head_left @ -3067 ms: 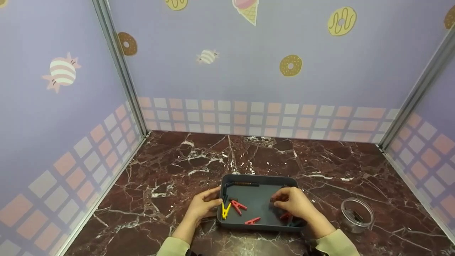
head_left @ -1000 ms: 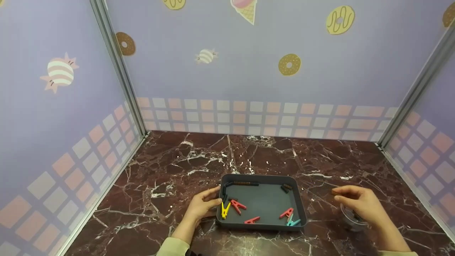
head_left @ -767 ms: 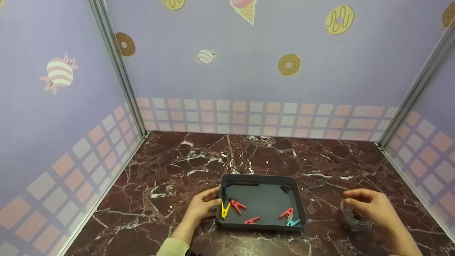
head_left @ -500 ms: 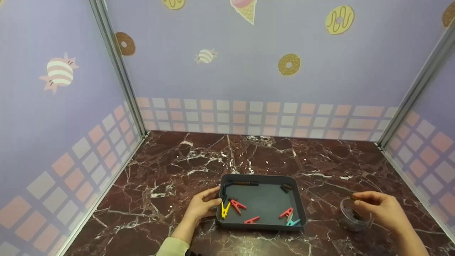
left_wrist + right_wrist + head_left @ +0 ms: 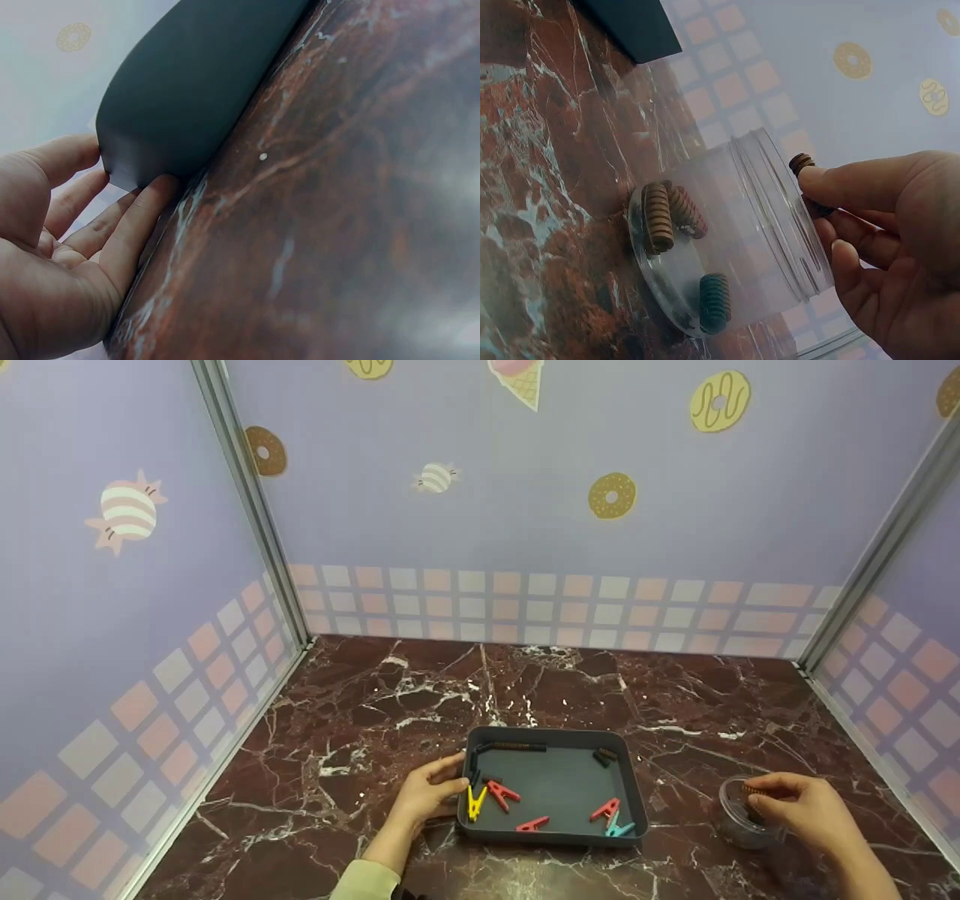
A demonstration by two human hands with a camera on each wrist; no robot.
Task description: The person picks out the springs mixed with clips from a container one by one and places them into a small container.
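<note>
My right hand (image 5: 801, 808) pinches a brown coil spring (image 5: 802, 163) between thumb and fingers, right at the mouth of a clear round jar (image 5: 739, 829). Inside the jar, the right wrist view shows a brown spring (image 5: 658, 217), a reddish-brown one (image 5: 688, 212) and a green one (image 5: 714, 301). At the left end of a dark grey tray (image 5: 559, 840), my left hand (image 5: 427, 795) touches the outer wall with extended fingers, the thumb near the rim.
Within the tray lie a yellow clip (image 5: 476, 804), several red clips (image 5: 502, 795), a teal clip (image 5: 619, 829) and dark ribbed pieces (image 5: 517, 746) along the far wall, with more (image 5: 604, 756) at the far right corner. Patterned walls enclose the marble table (image 5: 420, 690).
My right hand has moved from over the tray's right side to the jar with the spring, then lowered toward its mouth. The left hand has stayed at the tray.
</note>
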